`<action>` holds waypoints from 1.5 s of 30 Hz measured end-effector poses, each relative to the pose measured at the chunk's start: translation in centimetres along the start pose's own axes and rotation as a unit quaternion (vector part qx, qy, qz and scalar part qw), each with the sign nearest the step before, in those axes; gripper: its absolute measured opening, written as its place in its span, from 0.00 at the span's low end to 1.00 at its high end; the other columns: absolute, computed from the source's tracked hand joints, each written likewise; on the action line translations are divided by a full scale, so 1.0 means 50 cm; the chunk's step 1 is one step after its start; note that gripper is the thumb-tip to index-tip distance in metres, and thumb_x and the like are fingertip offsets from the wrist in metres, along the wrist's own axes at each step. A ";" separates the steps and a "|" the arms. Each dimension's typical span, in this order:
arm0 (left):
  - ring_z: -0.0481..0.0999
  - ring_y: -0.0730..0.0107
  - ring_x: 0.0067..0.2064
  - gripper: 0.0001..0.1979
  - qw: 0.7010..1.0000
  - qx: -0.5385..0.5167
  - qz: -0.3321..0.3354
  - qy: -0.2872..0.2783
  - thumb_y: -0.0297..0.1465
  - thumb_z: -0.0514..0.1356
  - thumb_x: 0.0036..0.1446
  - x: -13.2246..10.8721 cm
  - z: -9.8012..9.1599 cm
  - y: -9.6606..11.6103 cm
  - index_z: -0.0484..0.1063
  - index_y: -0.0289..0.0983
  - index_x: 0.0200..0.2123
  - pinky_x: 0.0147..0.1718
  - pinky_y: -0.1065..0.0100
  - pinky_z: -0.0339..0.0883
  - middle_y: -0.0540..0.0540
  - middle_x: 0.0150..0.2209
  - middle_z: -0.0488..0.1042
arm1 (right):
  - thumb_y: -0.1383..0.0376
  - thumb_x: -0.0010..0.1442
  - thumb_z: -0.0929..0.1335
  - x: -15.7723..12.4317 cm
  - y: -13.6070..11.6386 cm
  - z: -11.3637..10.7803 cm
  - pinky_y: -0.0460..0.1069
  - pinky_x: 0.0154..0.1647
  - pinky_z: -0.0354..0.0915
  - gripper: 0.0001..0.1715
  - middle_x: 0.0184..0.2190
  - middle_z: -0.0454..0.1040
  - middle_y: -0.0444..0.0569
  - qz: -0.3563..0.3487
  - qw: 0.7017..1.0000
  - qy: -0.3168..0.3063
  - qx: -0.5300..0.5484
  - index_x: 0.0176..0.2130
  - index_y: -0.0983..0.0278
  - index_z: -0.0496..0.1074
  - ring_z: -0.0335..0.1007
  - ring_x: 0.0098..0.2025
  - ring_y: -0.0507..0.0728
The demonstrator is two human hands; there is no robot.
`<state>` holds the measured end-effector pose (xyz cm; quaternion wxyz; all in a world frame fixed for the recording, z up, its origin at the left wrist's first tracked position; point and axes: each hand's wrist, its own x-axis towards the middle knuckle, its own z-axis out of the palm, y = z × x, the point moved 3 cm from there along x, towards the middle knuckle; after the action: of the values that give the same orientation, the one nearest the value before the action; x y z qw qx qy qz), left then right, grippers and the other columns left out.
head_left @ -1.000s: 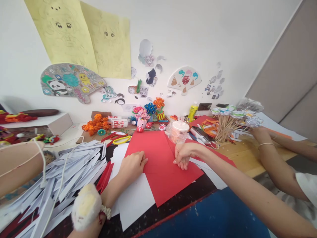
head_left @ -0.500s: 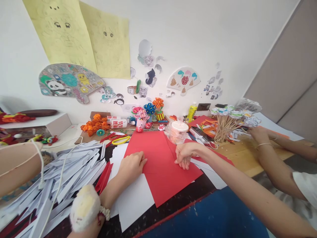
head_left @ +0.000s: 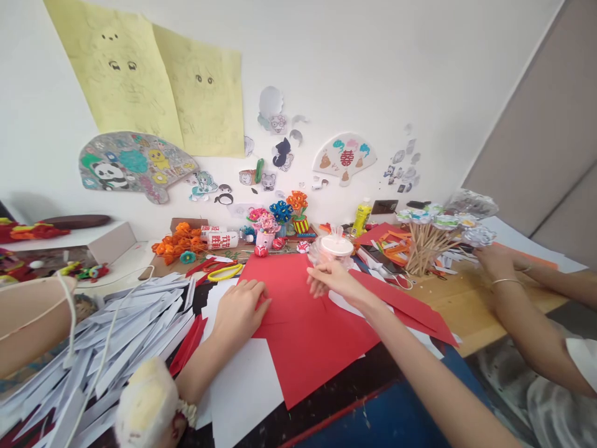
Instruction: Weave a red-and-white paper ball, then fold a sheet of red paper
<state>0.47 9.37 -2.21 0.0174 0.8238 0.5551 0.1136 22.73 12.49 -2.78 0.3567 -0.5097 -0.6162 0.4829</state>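
Observation:
A large sheet of red paper (head_left: 308, 348) lies at a slant on the dark table, over white sheets (head_left: 247, 386). On its left side rests my left hand (head_left: 242, 306), fingers loosely bent and a little apart, touching the paper. My right hand (head_left: 333, 281) is over the far right part of the red sheet, its fingers apart and nothing visible in them; whether they touch the paper I cannot tell. Just beyond it stands a clear tub with a white lid (head_left: 336, 246). More red paper (head_left: 410, 305) lies right of my right forearm.
A pile of white paper strips (head_left: 125, 330) covers the left side. Yellow-handled scissors (head_left: 224, 272), orange craft flowers (head_left: 180, 242) and a yellow bottle (head_left: 361, 216) stand or lie along the back. At right, another person's hand (head_left: 497, 261) is near a bundle of sticks with paper flowers (head_left: 426, 249).
My right hand has moved left and away from me, and its fingers have loosened. My left hand has shifted slightly left. More of the red paper at right now shows.

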 end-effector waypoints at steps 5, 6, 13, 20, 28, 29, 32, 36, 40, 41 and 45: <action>0.68 0.54 0.54 0.16 0.999 0.012 0.051 -0.013 0.38 0.60 0.57 0.042 0.007 0.000 0.70 0.40 0.47 0.51 0.58 0.56 0.41 0.50 0.72 | 0.49 0.57 0.65 0.064 -0.006 0.060 0.44 0.24 0.67 0.22 0.27 0.78 0.49 -0.102 0.991 0.070 0.056 0.39 0.65 0.72 0.73 0.22 0.51; 0.69 0.53 0.52 0.16 0.998 0.012 0.052 -0.018 0.39 0.61 0.56 0.049 0.009 0.000 0.70 0.39 0.46 0.50 0.58 0.56 0.41 0.48 0.73 | 0.49 0.57 0.64 0.072 -0.004 0.065 0.45 0.23 0.67 0.22 0.28 0.78 0.48 -0.116 0.988 0.082 0.063 0.40 0.64 0.72 0.73 0.23 0.52; 0.74 0.60 0.42 0.08 0.998 -0.036 0.043 -0.022 0.36 0.61 0.54 0.063 -0.005 -0.011 0.70 0.39 0.35 0.42 0.64 0.62 0.45 0.38 0.75 | 0.53 0.55 0.65 0.070 0.025 0.032 0.48 0.31 0.68 0.18 0.29 0.77 0.49 -0.156 0.979 0.114 0.063 0.38 0.63 0.74 0.74 0.30 0.56; 0.72 0.66 0.34 0.11 0.993 -0.104 0.057 0.019 0.37 0.49 0.60 0.035 -0.078 -0.046 0.68 0.41 0.32 0.34 0.69 0.62 0.51 0.31 0.75 | 0.50 0.57 0.66 0.043 0.003 0.009 0.52 0.52 0.64 0.21 0.42 0.77 0.51 -0.188 0.973 0.103 0.079 0.42 0.61 0.75 0.71 0.49 0.60; 0.73 0.64 0.31 0.17 0.903 -0.385 -0.072 0.174 0.48 0.61 0.48 -0.008 -0.151 -0.107 0.72 0.40 0.30 0.28 0.70 0.66 0.49 0.28 0.75 | 0.40 0.54 0.65 0.038 0.003 0.020 0.55 0.53 0.63 0.31 0.41 0.78 0.53 -0.210 0.970 0.077 0.098 0.37 0.63 0.78 0.71 0.49 0.63; 0.73 0.64 0.30 0.18 0.884 -0.429 -0.087 0.165 0.48 0.63 0.46 -0.012 -0.152 -0.109 0.73 0.39 0.30 0.26 0.70 0.66 0.49 0.27 0.75 | 0.40 0.53 0.67 0.038 0.002 0.021 0.55 0.53 0.63 0.30 0.42 0.78 0.54 -0.213 0.969 0.079 0.100 0.37 0.63 0.77 0.71 0.49 0.63; 0.73 0.67 0.28 0.19 0.817 -0.548 -0.110 0.141 0.46 0.68 0.42 -0.022 -0.158 -0.110 0.72 0.38 0.32 0.24 0.72 0.65 0.49 0.26 0.75 | 0.44 0.49 0.72 0.031 -0.025 0.025 0.54 0.51 0.64 0.29 0.43 0.77 0.52 -0.222 0.965 0.083 0.107 0.41 0.63 0.76 0.71 0.48 0.62; 0.72 0.69 0.27 0.19 0.758 -0.627 -0.135 0.120 0.44 0.69 0.42 -0.035 -0.167 -0.124 0.71 0.39 0.32 0.23 0.73 0.63 0.51 0.26 0.74 | 0.50 0.46 0.75 -0.003 -0.132 0.030 0.51 0.41 0.67 0.24 0.36 0.78 0.50 -0.221 0.973 0.031 0.062 0.37 0.65 0.76 0.73 0.37 0.57; 0.67 0.72 0.26 0.19 0.822 -0.565 -0.063 0.026 0.46 0.66 0.47 -0.043 -0.170 -0.136 0.68 0.37 0.25 0.24 0.73 0.60 0.52 0.24 0.68 | 0.50 0.52 0.71 -0.047 -0.261 -0.004 0.47 0.28 0.64 0.21 0.29 0.78 0.49 -0.159 0.987 -0.012 -0.005 0.33 0.66 0.76 0.73 0.29 0.55; 0.65 0.73 0.26 0.19 0.839 -0.542 -0.036 0.002 0.47 0.64 0.49 -0.044 -0.167 -0.135 0.67 0.37 0.23 0.25 0.73 0.59 0.52 0.24 0.67 | 0.51 0.51 0.72 -0.051 -0.281 -0.015 0.46 0.26 0.63 0.20 0.27 0.77 0.49 -0.138 0.989 -0.045 -0.030 0.31 0.67 0.76 0.72 0.27 0.55; 0.70 0.67 0.35 0.19 0.848 -0.524 0.011 -0.072 0.49 0.62 0.52 -0.030 -0.130 -0.111 0.73 0.37 0.32 0.35 0.69 0.64 0.48 0.33 0.73 | 0.56 0.48 0.73 -0.026 -0.271 -0.046 0.44 0.22 0.56 0.15 0.20 0.72 0.43 -0.082 0.973 -0.151 -0.156 0.27 0.67 0.75 0.63 0.22 0.49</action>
<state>-6.47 9.48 3.02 0.4855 0.7041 0.4011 0.3280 21.33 11.56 10.94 0.2139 -0.4283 -0.7705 0.4208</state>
